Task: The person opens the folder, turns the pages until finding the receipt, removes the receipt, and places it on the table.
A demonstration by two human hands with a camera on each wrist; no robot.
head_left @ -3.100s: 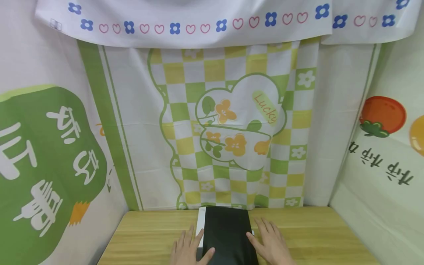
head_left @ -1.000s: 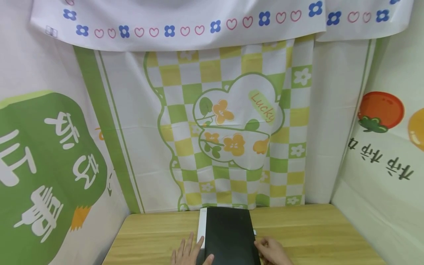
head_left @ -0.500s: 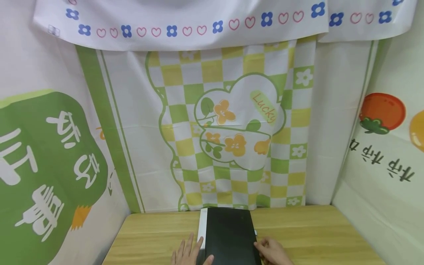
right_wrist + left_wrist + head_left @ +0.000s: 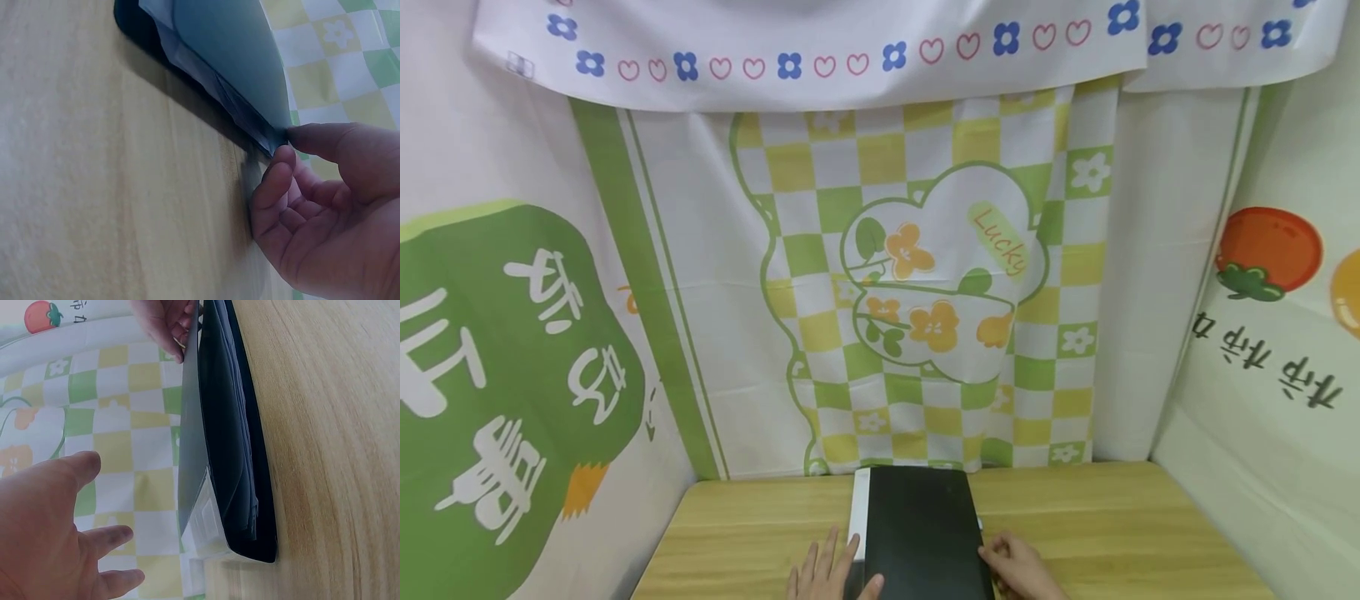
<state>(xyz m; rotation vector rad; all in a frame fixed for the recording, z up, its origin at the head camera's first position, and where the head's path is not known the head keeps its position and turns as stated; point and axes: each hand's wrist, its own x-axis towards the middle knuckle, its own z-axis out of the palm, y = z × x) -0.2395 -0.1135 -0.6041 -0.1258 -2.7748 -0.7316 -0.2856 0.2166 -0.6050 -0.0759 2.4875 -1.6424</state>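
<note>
A black file folder [image 4: 925, 525] with a white strip [image 4: 859, 512] down its left side lies on the table, running toward the back wall. Loose papers [image 4: 194, 69] show between its covers in the right wrist view. At the folder's right edge, my right hand [image 4: 1018, 567] pinches the cover between thumb and curled fingers. My left hand [image 4: 827, 571] rests at the left side, fingers straight and spread, thumb over the black cover. In the left wrist view the folder's near end [image 4: 256, 544] gapes between its covers.
A wooden table [image 4: 1097, 533] carries the folder. Behind it hangs a checked cloth [image 4: 925, 417], with printed cloth walls [image 4: 1247, 467] at both sides. A small white tab [image 4: 980, 523] sticks out at the folder's right edge.
My right hand was spread flat beside the folder about three seconds ago; its fingers have since curled in and pinched the right edge. My left hand has stayed almost still.
</note>
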